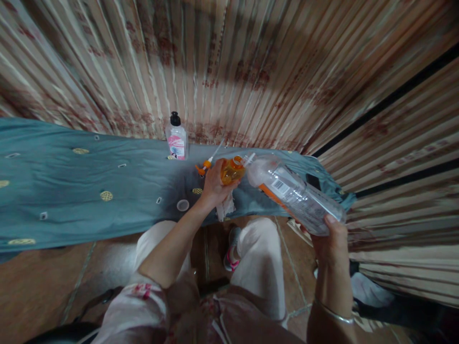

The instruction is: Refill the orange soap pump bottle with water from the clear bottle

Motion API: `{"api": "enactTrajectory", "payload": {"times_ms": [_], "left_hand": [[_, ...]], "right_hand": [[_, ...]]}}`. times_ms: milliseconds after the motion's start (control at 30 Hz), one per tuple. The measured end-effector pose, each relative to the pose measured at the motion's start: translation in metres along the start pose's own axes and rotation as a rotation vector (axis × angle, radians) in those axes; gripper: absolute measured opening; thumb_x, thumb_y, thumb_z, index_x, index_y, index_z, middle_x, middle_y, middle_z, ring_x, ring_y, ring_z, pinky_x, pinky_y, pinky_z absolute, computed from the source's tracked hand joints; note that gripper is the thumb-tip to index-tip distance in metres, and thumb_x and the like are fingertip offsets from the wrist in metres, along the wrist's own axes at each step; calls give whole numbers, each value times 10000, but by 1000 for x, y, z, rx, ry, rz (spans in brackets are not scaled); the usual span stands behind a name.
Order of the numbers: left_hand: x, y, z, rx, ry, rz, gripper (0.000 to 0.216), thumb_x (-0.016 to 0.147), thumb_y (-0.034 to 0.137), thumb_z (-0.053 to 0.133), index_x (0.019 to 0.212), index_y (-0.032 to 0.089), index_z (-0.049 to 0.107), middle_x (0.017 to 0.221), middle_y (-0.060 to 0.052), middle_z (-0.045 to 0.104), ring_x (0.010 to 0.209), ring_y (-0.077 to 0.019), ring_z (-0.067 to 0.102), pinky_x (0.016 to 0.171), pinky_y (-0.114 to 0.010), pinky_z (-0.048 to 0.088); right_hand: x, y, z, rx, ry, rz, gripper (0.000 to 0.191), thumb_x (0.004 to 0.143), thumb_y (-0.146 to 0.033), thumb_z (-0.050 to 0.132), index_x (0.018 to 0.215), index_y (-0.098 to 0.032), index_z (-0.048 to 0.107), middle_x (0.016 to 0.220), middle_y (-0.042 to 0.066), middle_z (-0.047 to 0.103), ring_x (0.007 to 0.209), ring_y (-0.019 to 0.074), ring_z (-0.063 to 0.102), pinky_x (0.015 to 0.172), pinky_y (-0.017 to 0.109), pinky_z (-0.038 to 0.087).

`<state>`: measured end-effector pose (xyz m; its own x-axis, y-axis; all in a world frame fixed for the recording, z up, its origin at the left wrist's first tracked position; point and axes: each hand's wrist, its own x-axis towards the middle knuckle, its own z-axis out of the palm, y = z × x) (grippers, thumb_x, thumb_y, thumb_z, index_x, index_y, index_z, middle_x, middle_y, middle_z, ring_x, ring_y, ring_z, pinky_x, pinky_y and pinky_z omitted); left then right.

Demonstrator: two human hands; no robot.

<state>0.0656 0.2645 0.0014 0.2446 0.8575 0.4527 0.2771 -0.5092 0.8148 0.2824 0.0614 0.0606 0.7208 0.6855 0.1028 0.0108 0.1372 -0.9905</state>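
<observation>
Orange bottle (232,170) sits wrapped in left hand (214,187) fingers; right hand (332,239) fingers clasp clear bottle (294,193).

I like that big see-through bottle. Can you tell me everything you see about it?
The big bottle looks like clear plastic, with a white barcode label and an orange band. It is tilted in the air above the cloth, its base gripped by the right hand. Its mouth points left, at the top of the orange bottle in the left hand.
</observation>
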Motion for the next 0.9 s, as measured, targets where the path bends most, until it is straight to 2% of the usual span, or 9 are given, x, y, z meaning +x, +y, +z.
{"api": "enactTrajectory", "payload": {"times_ms": [233,467,667,900], "left_hand": [[0,-1,0,2,-8,-4,608,708,379,850,1209,218,545,1126,-75,717,1034,-270,715,923,-392,559],[0,-2,1,14,0,4,618,704,374,852,1213,211,541,1119,-78,712,1035,-274,714,931,-413,560],[0,-2,1,-5,3,4,615,705,383,840,1213,218,536,1121,-77,716,1025,-275,717,924,-431,569],[0,-2,1,-2,5,7,616,698,382,853,1200,211,541,1119,-84,717,1041,-292,720,930,-448,567]], "right_hand": [[1,1,0,20,22,15,427,652,-468,790,969,-193,713,744,-2,688,532,164,615,521,318,554],[1,2,-1,9,1,-18,460,689,-473,765,1048,-189,710,764,10,688,606,194,652,530,322,548],[0,1,-1,-18,-5,-22,441,704,-493,751,1019,-185,717,752,12,691,582,188,645,548,336,562],[1,1,1,-14,0,-28,484,686,-486,762,1065,-190,716,735,15,683,559,187,635,430,266,459]]}}
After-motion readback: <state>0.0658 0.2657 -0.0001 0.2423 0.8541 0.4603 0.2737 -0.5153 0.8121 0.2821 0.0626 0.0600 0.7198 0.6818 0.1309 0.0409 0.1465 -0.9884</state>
